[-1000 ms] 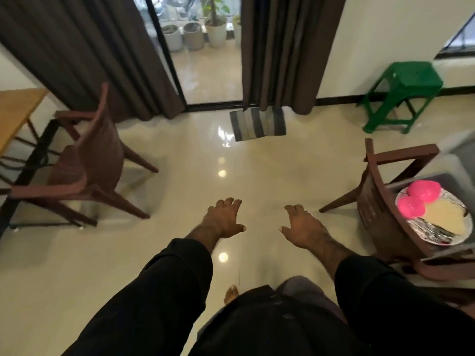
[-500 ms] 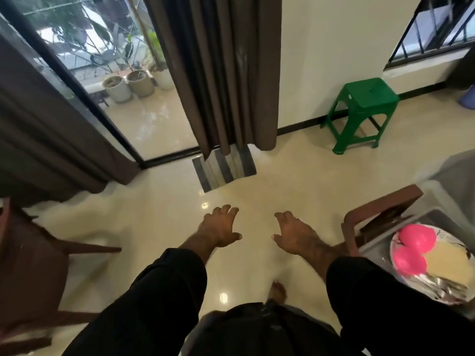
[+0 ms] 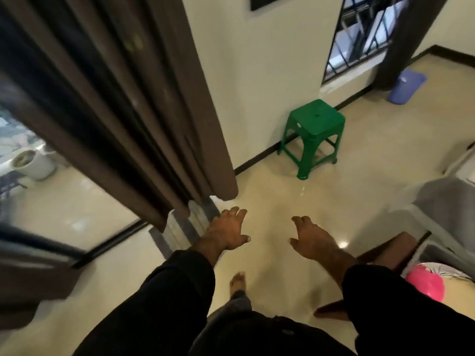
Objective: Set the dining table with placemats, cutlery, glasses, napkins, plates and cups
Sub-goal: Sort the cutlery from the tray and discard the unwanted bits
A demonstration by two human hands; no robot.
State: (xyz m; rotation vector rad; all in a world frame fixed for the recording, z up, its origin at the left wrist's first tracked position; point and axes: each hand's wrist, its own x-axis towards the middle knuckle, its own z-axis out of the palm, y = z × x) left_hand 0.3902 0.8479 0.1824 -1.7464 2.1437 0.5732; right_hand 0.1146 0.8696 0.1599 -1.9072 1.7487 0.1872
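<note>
Empty left hand (image 3: 226,231), right hand (image 3: 312,240), fingers spread

Your black sleeves (image 3: 164,299) stop short of the fingers, baring both wrists. Grey trousers (image 3: 240,303) end above one bare foot (image 3: 237,281).

Pink cup (image 3: 425,281) lies on the plate (image 3: 437,268) at lower right.

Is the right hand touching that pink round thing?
Apart. The head view shows the right hand open over bare floor, with a dark sleeve between it and the pink round object.
</note>
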